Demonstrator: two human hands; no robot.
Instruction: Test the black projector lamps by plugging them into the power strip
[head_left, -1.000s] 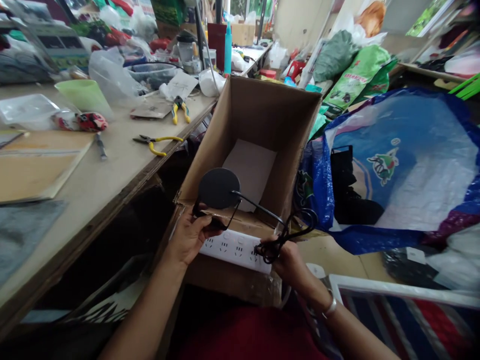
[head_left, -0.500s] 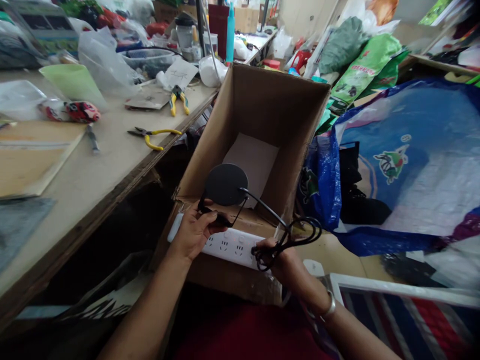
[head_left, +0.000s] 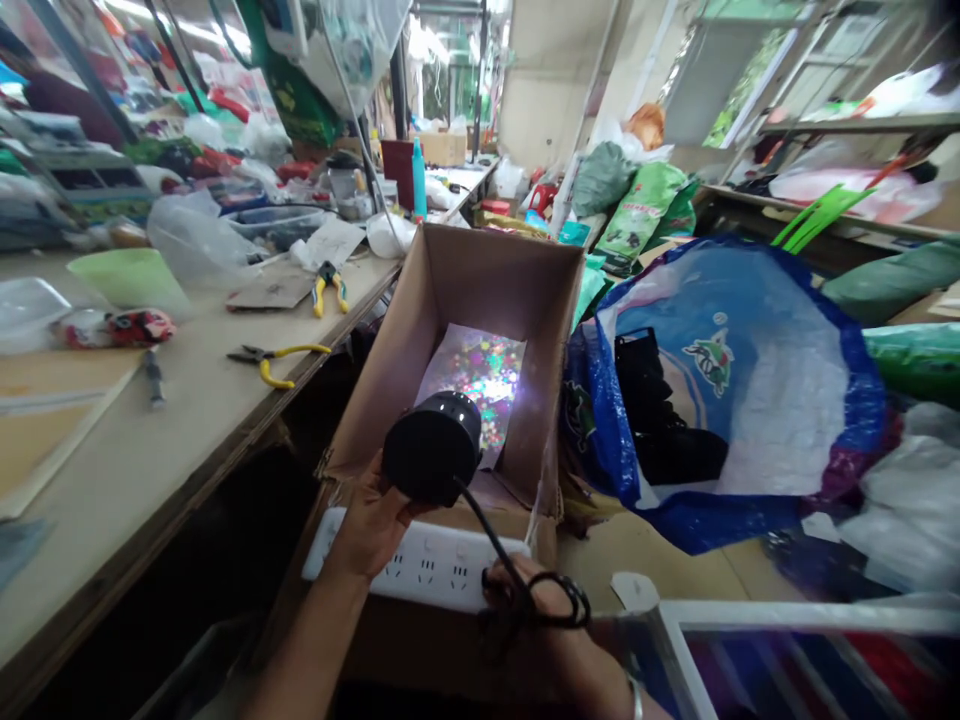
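My left hand [head_left: 371, 530] grips a round black projector lamp [head_left: 427, 455] by its left edge, its flat back towards me. The lamp is held over the near end of an open cardboard box [head_left: 502, 275]. Coloured spots and a bright white patch show on the white sheet [head_left: 446, 370] at the bottom of the box. At the right end of a white power strip [head_left: 405, 560], my right hand [head_left: 547, 600] is closed around the black plug, which is partly hidden. A looped black cord [head_left: 574, 600] hangs about this hand and runs up to the lamp.
Yellow-handled pliers [head_left: 277, 362] and a second pair [head_left: 328, 288] lie on the workbench [head_left: 187, 410] to the left. A large blue bag [head_left: 675, 515] with black items inside stands open on the right. A white-framed rack [head_left: 787, 612] is at lower right.
Coloured light now shows on the sheet in the box. My left hand has tilted the lamp, hiding its bracket. My view has tipped upward; my right hand stays at the strip's right end.
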